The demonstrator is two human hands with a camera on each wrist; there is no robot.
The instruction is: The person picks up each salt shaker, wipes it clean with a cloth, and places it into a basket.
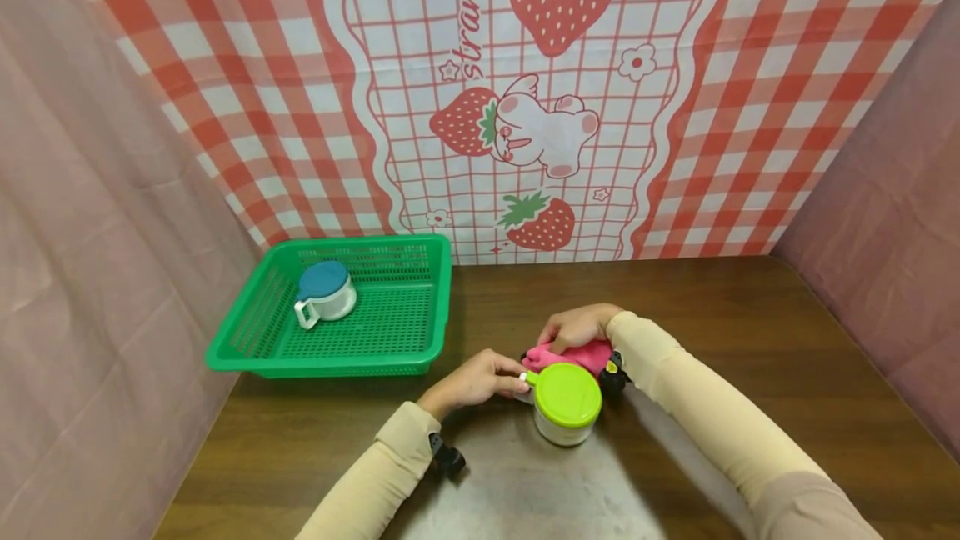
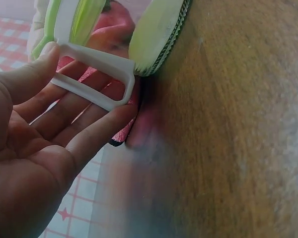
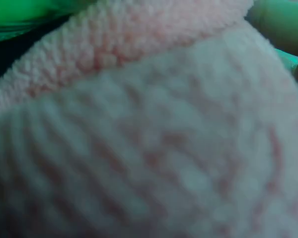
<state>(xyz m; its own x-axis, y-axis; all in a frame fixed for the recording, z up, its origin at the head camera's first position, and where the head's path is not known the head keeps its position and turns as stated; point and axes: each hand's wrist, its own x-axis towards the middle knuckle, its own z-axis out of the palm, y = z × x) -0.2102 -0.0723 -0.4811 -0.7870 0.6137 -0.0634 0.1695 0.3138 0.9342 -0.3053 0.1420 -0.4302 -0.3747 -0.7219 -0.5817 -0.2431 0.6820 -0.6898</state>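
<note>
A clear jar with a lime-green lid (image 1: pixel 567 395) and a white side handle (image 2: pixel 99 62) stands upright in front of the person. My left hand (image 1: pixel 480 382) pinches that handle, thumb on the near side and fingers behind it. Just beyond the jar, my right hand (image 1: pixel 579 327) grips a fluffy pink cloth (image 1: pixel 576 356), which bunches under its fingers right at the jar's far side. In the right wrist view the cloth (image 3: pixel 154 148) fills most of the picture and hides most of the hand.
A green plastic basket (image 1: pixel 442 307) with slotted walls sits at the back left of the wooden table (image 1: pixel 712 315). Inside it is a similar jar with a blue lid (image 1: pixel 324 279) and white handle. A checked strawberry curtain (image 1: pixel 300 107) hangs behind, with plain pink curtains at both sides.
</note>
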